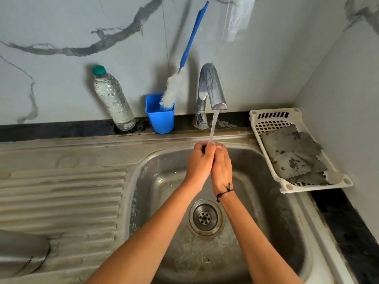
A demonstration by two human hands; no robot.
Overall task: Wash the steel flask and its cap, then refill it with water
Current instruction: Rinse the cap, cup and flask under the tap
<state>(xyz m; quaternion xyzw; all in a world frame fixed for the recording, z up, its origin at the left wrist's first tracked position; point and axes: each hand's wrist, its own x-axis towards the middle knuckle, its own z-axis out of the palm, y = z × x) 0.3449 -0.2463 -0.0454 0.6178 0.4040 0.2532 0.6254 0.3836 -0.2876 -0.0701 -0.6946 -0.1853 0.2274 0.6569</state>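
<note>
My left hand (198,165) and my right hand (222,167) are pressed together over the sink basin (160,181), right under the water running from the tap (213,87). Both curl round a small dark thing, apparently the flask's cap (203,150); only slivers of it show between the fingers. The steel flask (20,253) lies on its side at the lower left on the ribbed drainboard (61,197), cut off by the frame edge and apart from both hands.
A clear plastic water bottle (112,99) and a blue cup (162,119) holding a long bottle brush (171,91) stand on the back ledge. A white basket (266,119) with a grey cloth (295,154) sits at the right. The drain (205,217) lies below my wrists.
</note>
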